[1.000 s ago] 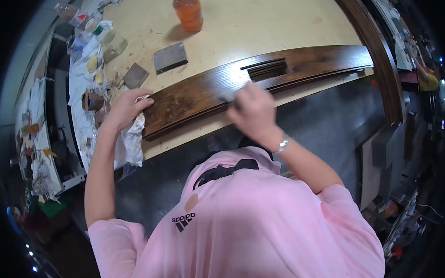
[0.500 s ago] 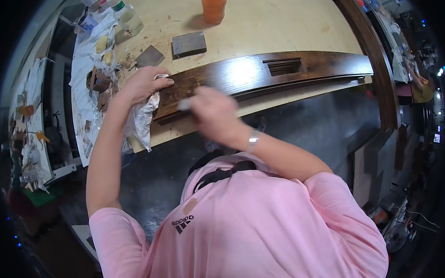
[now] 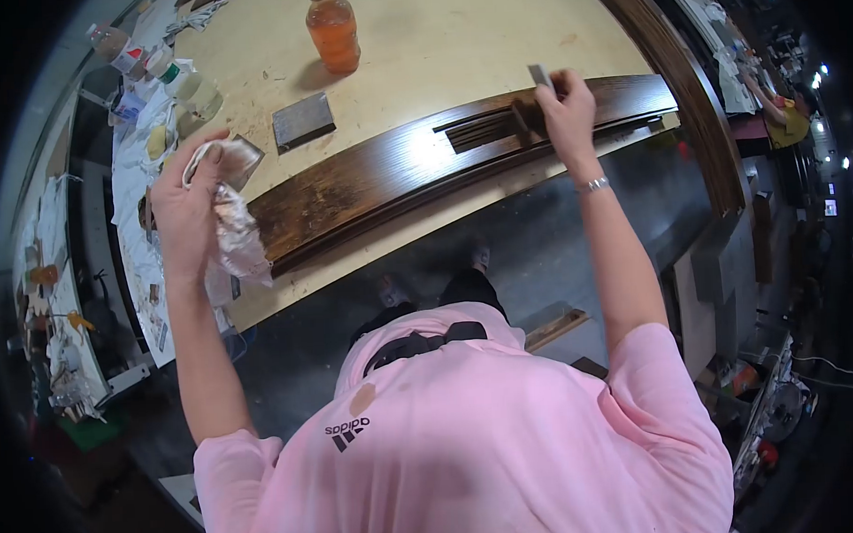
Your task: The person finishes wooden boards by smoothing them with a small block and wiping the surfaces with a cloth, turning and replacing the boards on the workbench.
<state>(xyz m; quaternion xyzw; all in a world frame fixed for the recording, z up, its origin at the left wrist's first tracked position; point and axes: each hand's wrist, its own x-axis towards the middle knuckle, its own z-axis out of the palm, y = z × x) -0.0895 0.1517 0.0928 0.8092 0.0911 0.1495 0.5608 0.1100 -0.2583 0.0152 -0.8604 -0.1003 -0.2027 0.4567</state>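
Observation:
A long dark-brown stained wooden board point(image 3: 376, 170) with a rectangular slot lies along the table's near edge. My left hand point(image 3: 185, 204) is closed on a crumpled white cloth point(image 3: 240, 237) with brown stains, just off the board's left end. Over the right part of the board, beside the slot, my right hand point(image 3: 570, 116) pinches a small flat grey piece point(image 3: 539, 76); its exact kind is unclear. A grey square piece point(image 3: 244, 162) shows behind the cloth, partly hidden.
A grey rectangular block point(image 3: 304, 122) and a bottle of orange liquid point(image 3: 332, 30) stand behind the board on the pale table point(image 3: 437, 41). Clear bottles point(image 3: 190, 87) are at the left. Another dark timber point(image 3: 688, 98) runs along the right. Another person point(image 3: 788, 118) is far right.
My right hand has moved right and away from me, from the board's left part to beside the slot. My left hand has lifted the cloth leftward off the board's end. The view has shifted.

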